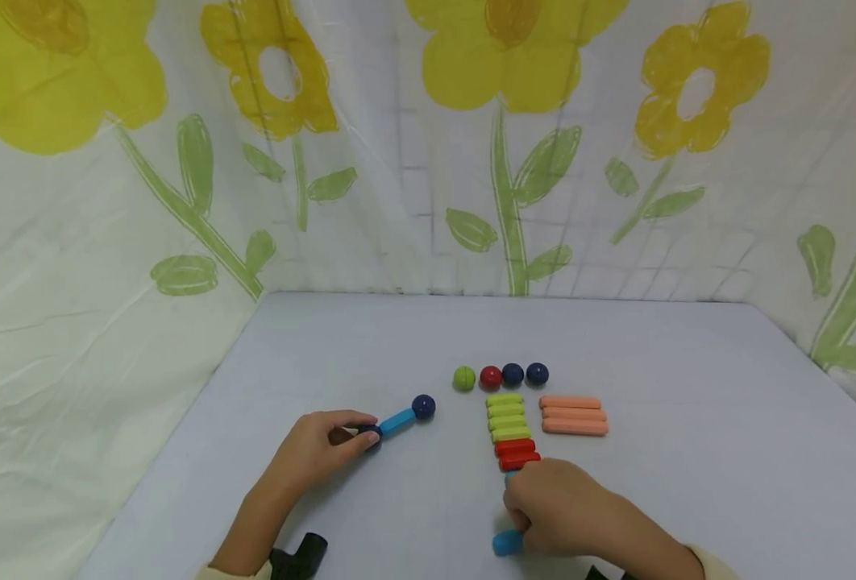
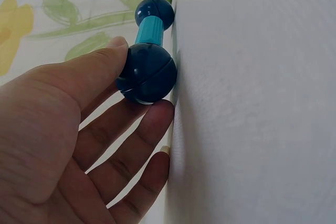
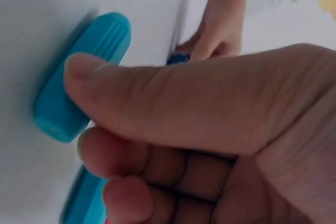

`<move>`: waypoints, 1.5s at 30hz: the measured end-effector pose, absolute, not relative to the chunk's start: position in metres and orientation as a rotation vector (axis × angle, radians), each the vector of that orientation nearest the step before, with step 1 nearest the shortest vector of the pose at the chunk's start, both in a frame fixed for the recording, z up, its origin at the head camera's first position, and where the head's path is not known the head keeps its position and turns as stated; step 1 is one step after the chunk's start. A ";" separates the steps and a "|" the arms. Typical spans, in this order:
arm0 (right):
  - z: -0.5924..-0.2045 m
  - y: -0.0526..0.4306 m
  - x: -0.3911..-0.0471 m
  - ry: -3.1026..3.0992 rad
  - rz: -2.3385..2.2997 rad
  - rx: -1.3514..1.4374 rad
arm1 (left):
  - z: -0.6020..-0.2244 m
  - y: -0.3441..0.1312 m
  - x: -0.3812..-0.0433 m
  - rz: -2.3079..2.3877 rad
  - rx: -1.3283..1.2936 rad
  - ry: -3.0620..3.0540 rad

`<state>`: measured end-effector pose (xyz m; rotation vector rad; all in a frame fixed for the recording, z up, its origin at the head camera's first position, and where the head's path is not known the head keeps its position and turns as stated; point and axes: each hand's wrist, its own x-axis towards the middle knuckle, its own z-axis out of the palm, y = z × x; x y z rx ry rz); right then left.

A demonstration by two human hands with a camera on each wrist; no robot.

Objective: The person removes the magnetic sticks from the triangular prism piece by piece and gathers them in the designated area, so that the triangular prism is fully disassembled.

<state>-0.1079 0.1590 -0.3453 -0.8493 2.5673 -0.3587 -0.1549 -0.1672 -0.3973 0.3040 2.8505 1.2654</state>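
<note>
My left hand (image 1: 319,449) grips a dark blue ball (image 2: 147,73) between thumb and fingers. A light blue stick (image 1: 397,421) joins that ball to a second dark blue ball (image 1: 424,407), forming a slanted dumbbell low over the white table. Nearer the front, my right hand (image 1: 562,506) has curled fingers, its thumb laid across a blue stick (image 3: 105,40) at the tabletop. It seems to pinch this stick, though the far side of the grasp is hidden. Another blue stick (image 3: 86,198) shows partly under the fingers.
Behind the right hand lie two red sticks (image 1: 515,447), several yellow-green sticks (image 1: 506,415) and three orange sticks (image 1: 575,415). A row of balls stands farther back: green (image 1: 464,379), red (image 1: 491,377) and two dark blue (image 1: 537,374). A flowered curtain (image 1: 413,161) hangs behind the table.
</note>
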 end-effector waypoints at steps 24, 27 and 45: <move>-0.357 0.188 -0.121 2.750 -0.497 -0.878 | -0.397 -0.166 -0.155 1.273 0.285 2.842; -0.359 0.187 -0.122 2.761 -0.510 -0.883 | -0.397 -0.166 -0.155 1.274 0.280 2.841; -0.361 0.185 -0.119 2.816 -0.482 -0.741 | -0.397 -0.168 -0.156 1.298 0.295 2.822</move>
